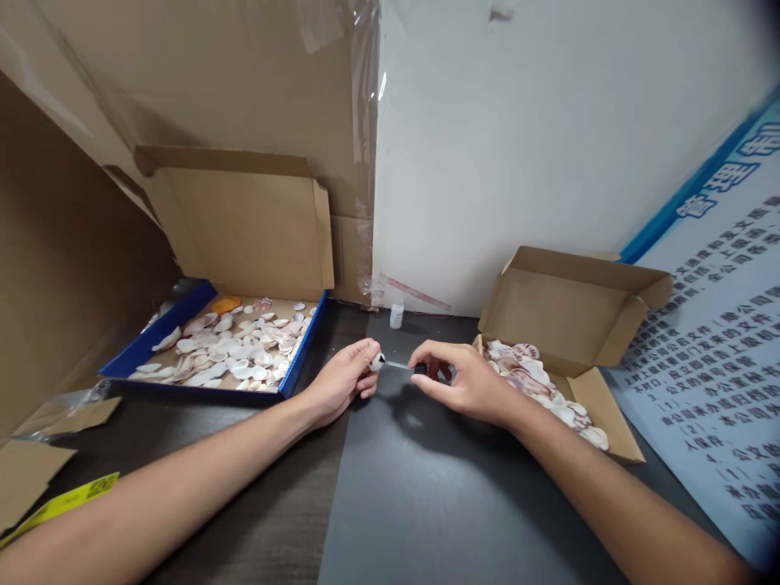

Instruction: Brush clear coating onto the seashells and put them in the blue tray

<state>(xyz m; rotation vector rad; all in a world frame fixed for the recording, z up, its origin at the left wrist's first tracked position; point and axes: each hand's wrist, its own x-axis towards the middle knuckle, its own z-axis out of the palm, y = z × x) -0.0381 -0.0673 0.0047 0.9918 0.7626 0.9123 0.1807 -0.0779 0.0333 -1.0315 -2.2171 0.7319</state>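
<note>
Cap (420,369) and bottle (378,361) are apart near the middle of the scene, so the uncapping looks done and the cap is not back on: the left hand (344,382) curls its fingers closely round the small bottle, neck facing right, while the right hand (466,380) pinches the black cap between thumb and fingers. A thin rod (398,366) spans the gap, though whether its tip is fully out is hard to tell. Shells lie loose in 2 boxes, the blue-walled box (201,393) at left and the cardboard box (615,410) at right, and 1 white vial (396,316) stands farther off.
</note>
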